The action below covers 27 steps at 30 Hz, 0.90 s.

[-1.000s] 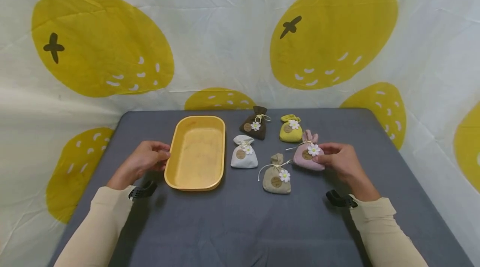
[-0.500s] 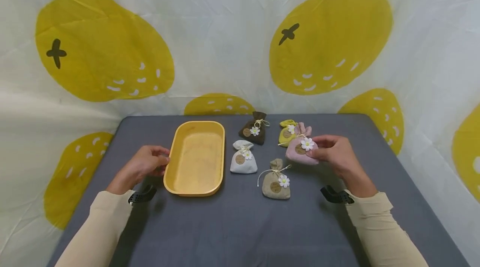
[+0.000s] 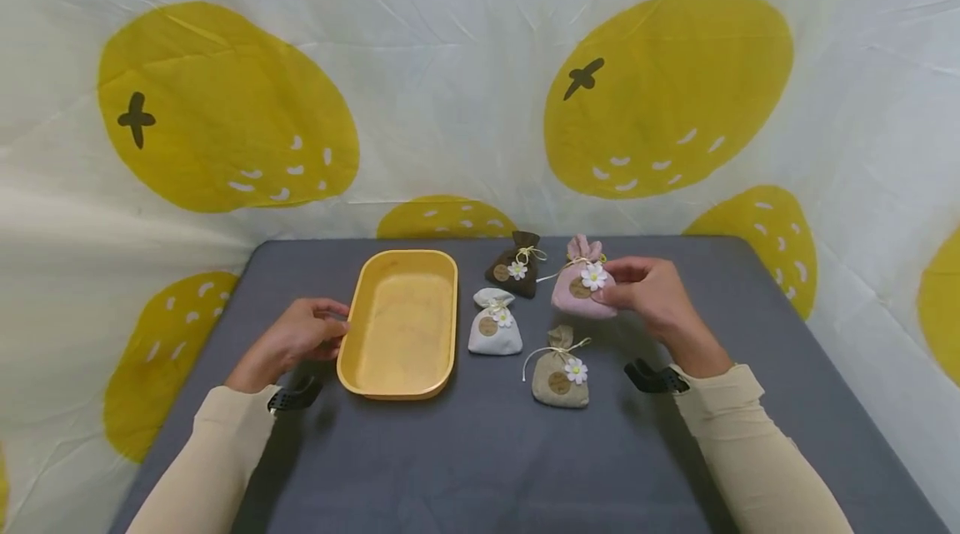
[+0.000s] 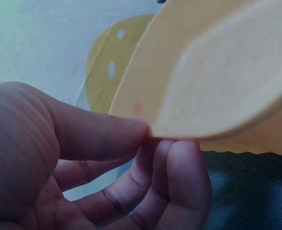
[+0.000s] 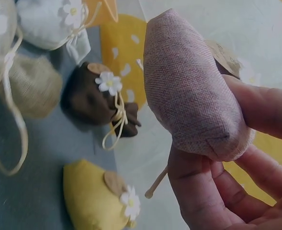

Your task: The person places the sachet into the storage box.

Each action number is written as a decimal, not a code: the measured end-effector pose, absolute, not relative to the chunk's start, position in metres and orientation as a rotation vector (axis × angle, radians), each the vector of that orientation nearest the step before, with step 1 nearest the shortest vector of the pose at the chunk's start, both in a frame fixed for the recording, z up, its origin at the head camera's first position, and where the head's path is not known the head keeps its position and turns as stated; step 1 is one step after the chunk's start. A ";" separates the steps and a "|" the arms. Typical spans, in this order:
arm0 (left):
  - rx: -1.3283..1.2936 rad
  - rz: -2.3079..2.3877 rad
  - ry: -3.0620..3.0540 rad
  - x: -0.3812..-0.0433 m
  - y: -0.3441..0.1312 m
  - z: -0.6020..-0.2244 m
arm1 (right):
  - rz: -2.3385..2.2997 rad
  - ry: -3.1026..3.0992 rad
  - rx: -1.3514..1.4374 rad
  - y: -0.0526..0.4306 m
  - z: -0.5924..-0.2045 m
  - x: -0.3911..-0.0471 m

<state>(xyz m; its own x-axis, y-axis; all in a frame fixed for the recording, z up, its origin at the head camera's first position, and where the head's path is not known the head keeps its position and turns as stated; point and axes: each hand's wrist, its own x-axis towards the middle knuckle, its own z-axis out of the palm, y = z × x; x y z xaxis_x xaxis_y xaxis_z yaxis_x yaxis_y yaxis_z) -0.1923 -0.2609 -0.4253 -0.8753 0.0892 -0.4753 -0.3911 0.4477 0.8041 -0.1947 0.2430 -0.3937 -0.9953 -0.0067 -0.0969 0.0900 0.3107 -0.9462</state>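
Note:
My left hand (image 3: 303, 332) pinches the left rim of a yellow-orange rectangular tray (image 3: 397, 326); in the left wrist view the thumb lies on top of the rim (image 4: 208, 132) with the fingers curled beneath. On the right, my right hand (image 3: 645, 296) holds a pink drawstring pouch (image 3: 573, 292) by its side, thumb and fingers pinching the cloth. A white flower and a round brown tag decorate its front. The right wrist view shows this pouch (image 5: 188, 86) raised above the table. A yellow pouch (image 5: 93, 196) lies behind it, mostly hidden in the head view.
Between tray and pink pouch lie a white pouch (image 3: 495, 334), a dark brown pouch (image 3: 513, 267) and a beige pouch (image 3: 561, 380), each with a flower. All rest on a grey cloth-covered table (image 3: 465, 467). A fruit-print curtain (image 3: 450, 101) hangs behind the table's far edge.
My right hand has lifted the pink pouch and carried it left and away from me, so it now covers the yellow pouch. My left hand stays at the tray's rim. The head view has tilted slightly.

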 end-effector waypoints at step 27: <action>-0.297 1.478 2.224 -0.189 -0.259 -0.431 | -1.916 2.328 -0.095 0.164 -0.378 -0.233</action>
